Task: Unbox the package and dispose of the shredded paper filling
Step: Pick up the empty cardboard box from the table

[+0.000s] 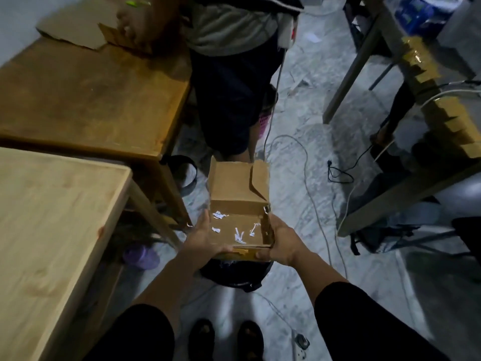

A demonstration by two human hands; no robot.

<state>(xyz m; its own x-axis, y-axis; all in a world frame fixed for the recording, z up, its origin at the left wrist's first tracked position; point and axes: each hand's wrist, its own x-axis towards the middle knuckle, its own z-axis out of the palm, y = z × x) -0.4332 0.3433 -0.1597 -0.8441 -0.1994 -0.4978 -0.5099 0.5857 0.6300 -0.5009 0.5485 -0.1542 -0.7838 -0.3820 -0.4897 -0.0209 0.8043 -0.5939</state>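
Observation:
I hold a small open cardboard box in the air over the floor, its lid flap standing up on the far side. My left hand grips its left wall and near corner. My right hand grips its right wall and near corner. Only a few white scraps of shredded paper lie on the box's bottom. Directly beneath the box stands a dark bin lined with a black bag, mostly hidden by the box and my hands.
Two wooden tables stand to my left, a light one and a darker one. Another person stands just beyond the box. Cables trail over the marble floor. A table frame with stacked brown boxes is at right.

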